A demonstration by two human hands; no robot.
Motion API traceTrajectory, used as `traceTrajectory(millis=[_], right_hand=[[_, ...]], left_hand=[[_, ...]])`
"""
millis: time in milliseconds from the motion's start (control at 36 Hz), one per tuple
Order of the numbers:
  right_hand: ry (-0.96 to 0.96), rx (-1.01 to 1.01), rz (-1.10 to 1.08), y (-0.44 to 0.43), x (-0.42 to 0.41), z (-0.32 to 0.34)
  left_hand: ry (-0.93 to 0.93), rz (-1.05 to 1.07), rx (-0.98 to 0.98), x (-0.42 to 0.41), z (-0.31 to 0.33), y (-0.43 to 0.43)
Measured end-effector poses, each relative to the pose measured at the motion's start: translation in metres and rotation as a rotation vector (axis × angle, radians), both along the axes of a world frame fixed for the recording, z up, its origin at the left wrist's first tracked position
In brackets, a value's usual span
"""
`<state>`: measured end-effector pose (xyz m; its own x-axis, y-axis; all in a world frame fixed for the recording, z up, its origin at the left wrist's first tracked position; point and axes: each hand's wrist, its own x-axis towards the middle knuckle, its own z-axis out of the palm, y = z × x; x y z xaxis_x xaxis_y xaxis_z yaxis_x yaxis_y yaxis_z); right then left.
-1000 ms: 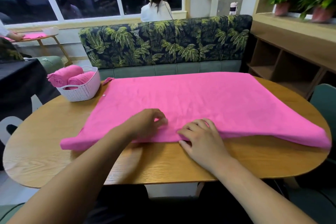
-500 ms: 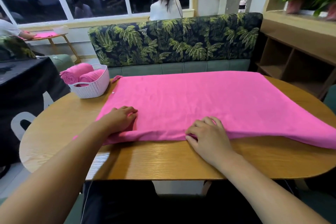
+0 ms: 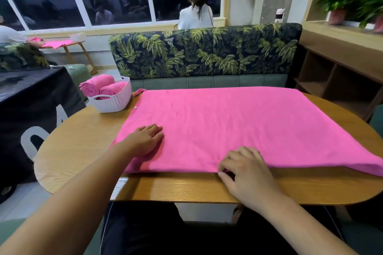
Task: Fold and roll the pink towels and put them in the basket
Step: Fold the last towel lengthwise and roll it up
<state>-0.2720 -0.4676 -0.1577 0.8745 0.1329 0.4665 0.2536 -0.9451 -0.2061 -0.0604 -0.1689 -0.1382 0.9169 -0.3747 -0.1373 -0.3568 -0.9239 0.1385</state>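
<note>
A large pink towel lies folded flat across the oval wooden table. Its right end hangs past the table's right edge. My left hand rests flat on the towel near its near-left corner, fingers straight. My right hand sits at the towel's near edge, fingers bent, thumb and fingertips pinching the fold. A white woven basket stands at the table's far left with two rolled pink towels in it.
A leaf-patterned sofa runs behind the table. A wooden shelf unit stands at the right, a black-draped table at the left. A person in white stands beyond the sofa. Another person works at a small side table, far left.
My left hand slid left along the towel from beside my right hand toward the near-left corner and now lies flat. My right hand stayed at the near edge. The view shifted left.
</note>
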Motion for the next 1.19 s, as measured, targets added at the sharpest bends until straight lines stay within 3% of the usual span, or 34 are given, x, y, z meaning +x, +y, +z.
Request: traceTrajectory(millis=[139, 333, 583, 1056, 1194], right_hand=[[0.019, -0.030, 0.016, 0.002, -0.009, -0.006], [0.029, -0.004, 0.012, 0.004, -0.011, -0.007], [0.012, 0.004, 0.002, -0.006, -0.020, -0.009], [0.006, 0.113, -0.379, -0.154, -0.091, -0.009], [0.014, 0.160, -0.437, -0.180, -0.104, -0.009]], left_hand=[[0.036, 0.107, -0.025, -0.006, -0.012, 0.006], [-0.109, 0.125, -0.143, -0.040, -0.023, 0.031], [-0.098, 0.093, -0.065, -0.054, -0.027, 0.056], [-0.164, -0.595, -0.272, -0.142, -0.008, -0.208], [-0.243, -0.658, -0.283, -0.151, -0.004, -0.262]])
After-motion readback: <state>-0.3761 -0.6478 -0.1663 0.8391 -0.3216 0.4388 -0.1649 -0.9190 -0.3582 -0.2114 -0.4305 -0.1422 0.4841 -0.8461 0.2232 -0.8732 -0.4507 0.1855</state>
